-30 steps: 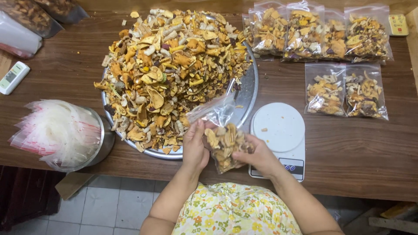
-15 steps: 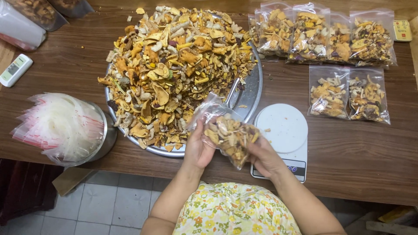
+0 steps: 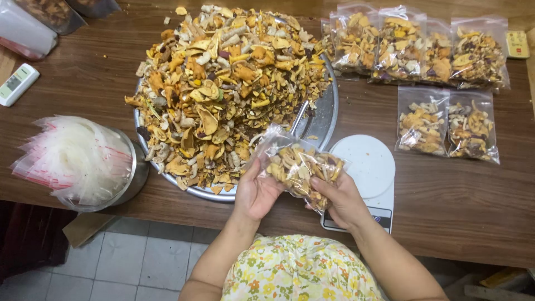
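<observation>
- Both hands grip one clear plastic bag of mixed dried chips, held in the air just over the near edge of the brown wooden table: the left hand is clamped on the bag's left side and mouth, the right hand is closed round its lower right corner
- Whether the bag's mouth is sealed cannot be told; its top looks crumpled and loose
- Six filled clear bags already lie done at the far right of the table: four in a row along the far edge and two nearer ones just in front of them
- Much is left, by the look of it: a tall heap of orange, yellow and pale dried chips nearly covers the round steel tray at the table's middle, with only its right rim bare
- Beside the tray, under the right hand, sits a white round-topped kitchen scale at the near edge, with nothing on its plate, so the held bag is not being weighed at this moment
- Near the left end a steel bowl holds a thick sheaf of empty clear bags with red strips, so many bags remain unfilled
</observation>
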